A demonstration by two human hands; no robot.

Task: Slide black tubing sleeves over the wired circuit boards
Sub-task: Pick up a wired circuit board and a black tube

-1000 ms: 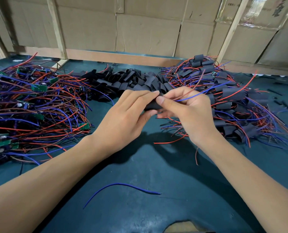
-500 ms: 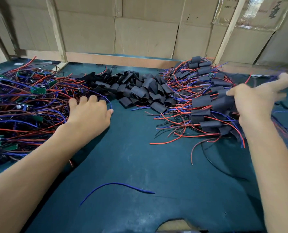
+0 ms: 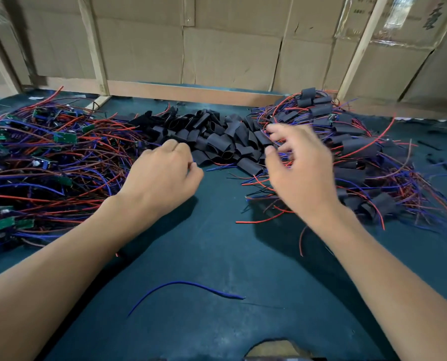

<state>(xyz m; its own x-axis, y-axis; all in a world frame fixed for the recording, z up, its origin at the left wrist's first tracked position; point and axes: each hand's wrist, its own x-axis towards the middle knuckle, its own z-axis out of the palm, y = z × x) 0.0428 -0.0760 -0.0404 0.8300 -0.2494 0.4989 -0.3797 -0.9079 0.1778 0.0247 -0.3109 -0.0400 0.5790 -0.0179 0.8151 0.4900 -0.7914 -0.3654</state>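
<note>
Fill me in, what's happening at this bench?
A person is sleeving wired circuit boards. Bare boards lie heaped on the left, loose black tubing sleeves in the middle, sleeved boards on the right. The left hand curls at the bare heap's edge; the right hand reaches open-fingered over the sleeves.

Our left hand [image 3: 162, 175] hid its curled fingertips; our blurred right hand [image 3: 300, 168] covered some sleeves [image 3: 217, 144].
</note>
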